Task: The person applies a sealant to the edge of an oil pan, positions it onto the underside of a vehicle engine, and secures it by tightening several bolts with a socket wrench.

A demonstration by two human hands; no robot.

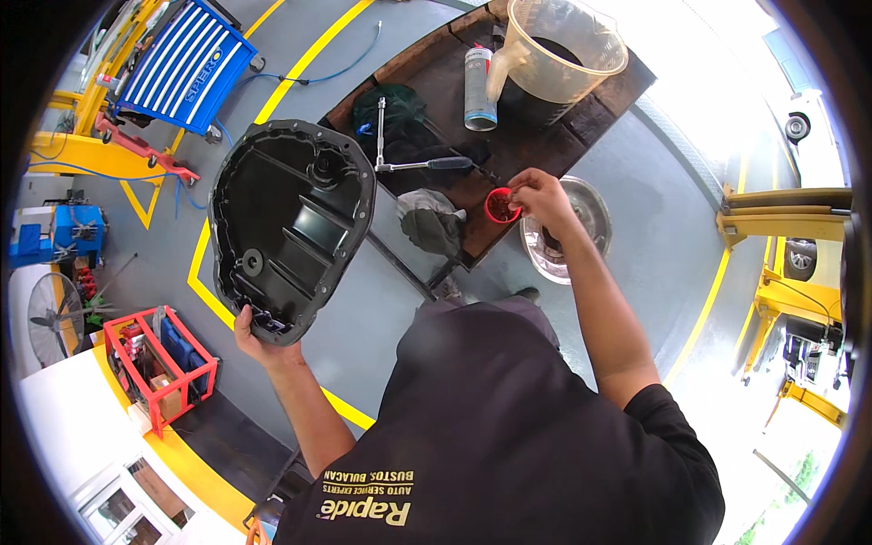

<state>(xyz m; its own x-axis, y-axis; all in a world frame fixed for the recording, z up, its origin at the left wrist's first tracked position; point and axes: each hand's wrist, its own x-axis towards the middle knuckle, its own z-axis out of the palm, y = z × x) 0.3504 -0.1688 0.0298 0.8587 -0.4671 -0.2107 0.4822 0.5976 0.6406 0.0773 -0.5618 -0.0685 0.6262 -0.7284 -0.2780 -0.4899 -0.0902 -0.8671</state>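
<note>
My left hand point(265, 340) grips the lower rim of a large black oil pan point(313, 222), closed with the thumb over the edge. The pan is held up at the left of the bench, tilted, its ribbed inside and hole-lined flange in view. My right hand point(540, 195) is closed at the rim of a small red cup point(500, 218) by the bench's near corner. Thumb and fingers pinch the cup's right side. Small dark reddish-brown pieces lie in the cup, too small to tell exactly. Left of it is a grey cloth point(431, 222).
On the dark workbench point(545, 145) lie a ratchet wrench point(436, 164) and dark cloths, with a spray can point(479, 95) and a clear plastic jug point(581, 68) behind. A round metal basin point(590, 213) sits beyond my right wrist. A blue tool cabinet point(186, 73) stands far left.
</note>
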